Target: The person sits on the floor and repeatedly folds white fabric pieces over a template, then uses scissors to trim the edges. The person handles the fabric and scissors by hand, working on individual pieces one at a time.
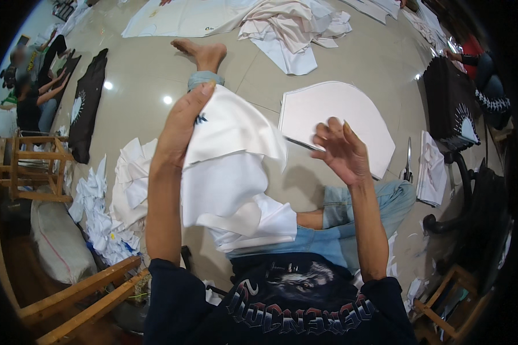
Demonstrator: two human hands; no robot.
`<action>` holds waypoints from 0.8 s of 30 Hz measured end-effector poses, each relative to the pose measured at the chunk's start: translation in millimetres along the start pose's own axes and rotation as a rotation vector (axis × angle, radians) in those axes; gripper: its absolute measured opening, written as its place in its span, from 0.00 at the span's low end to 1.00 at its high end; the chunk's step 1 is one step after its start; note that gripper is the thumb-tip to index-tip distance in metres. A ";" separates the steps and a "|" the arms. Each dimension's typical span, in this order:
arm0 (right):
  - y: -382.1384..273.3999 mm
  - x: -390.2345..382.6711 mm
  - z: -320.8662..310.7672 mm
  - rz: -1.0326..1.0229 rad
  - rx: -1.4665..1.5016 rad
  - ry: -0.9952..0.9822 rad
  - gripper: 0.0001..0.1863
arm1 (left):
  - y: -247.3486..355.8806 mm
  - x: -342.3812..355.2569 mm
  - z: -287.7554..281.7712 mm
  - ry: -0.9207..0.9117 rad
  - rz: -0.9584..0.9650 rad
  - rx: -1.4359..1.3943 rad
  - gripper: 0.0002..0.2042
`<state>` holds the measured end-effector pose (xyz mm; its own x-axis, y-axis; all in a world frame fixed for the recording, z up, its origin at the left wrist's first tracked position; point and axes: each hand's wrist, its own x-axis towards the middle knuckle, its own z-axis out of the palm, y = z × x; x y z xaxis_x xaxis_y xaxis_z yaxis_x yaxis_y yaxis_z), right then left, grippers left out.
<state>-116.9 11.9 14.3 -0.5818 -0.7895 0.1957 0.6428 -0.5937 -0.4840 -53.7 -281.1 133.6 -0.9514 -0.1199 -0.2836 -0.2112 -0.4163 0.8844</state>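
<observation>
My left hand point(185, 118) grips the upper edge of a white fabric piece point(236, 123) with a small dark print, thumb on top. The piece hangs over my lap, where more white cloth point(221, 184) lies across my leg. Raised to the right, my right hand point(341, 150) has loosely bent, spread fingers and holds nothing. Behind it on the floor lies a pale cut fabric panel or stack of panels point(336, 109) with a curved outline. Its lower edge is partly covered by my right hand.
Scissors point(407, 161) and folded white cloth point(433, 172) lie at the right, near a dark fabric stack point(448, 103). White scraps point(101, 210) and a wooden stool point(40, 167) are at the left. Crumpled fabric point(293, 26) lies ahead. Other people sit at both sides.
</observation>
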 end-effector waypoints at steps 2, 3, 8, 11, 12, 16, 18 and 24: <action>20.3 3.2 22.4 0.097 -0.133 0.359 0.24 | -8.6 2.1 0.9 -0.029 -0.012 0.000 0.12; 35.5 2.1 23.6 0.175 -0.287 0.326 0.26 | -15.9 4.2 -0.3 -0.055 -0.024 -0.005 0.12; 87.6 17.9 52.4 0.127 -0.502 0.486 0.34 | -21.7 2.3 12.5 -0.058 -0.102 -0.061 0.12; 77.9 29.9 39.0 0.083 -0.048 0.439 0.40 | -26.3 5.4 15.4 -0.125 -0.126 -0.027 0.13; 74.4 34.0 36.4 0.081 0.164 0.414 0.41 | -29.2 7.7 12.2 -0.146 -0.131 -0.025 0.13; 56.3 26.6 27.2 -0.008 -0.073 0.629 0.44 | -49.2 19.1 3.0 -0.177 -0.203 -0.007 0.15; 49.5 24.3 20.5 -0.010 -0.279 0.796 0.35 | -54.7 20.9 6.8 -0.188 -0.234 -0.001 0.16; 23.6 6.2 -0.4 0.046 -1.247 1.019 0.34 | -79.5 25.5 12.4 -0.251 -0.327 0.051 0.17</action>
<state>-105.5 -6.9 3.8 -0.9746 -0.0729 -0.2118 0.1785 0.3184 -0.9310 -64.0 -240.0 60.7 -0.8562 0.2371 -0.4591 -0.5161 -0.3499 0.7818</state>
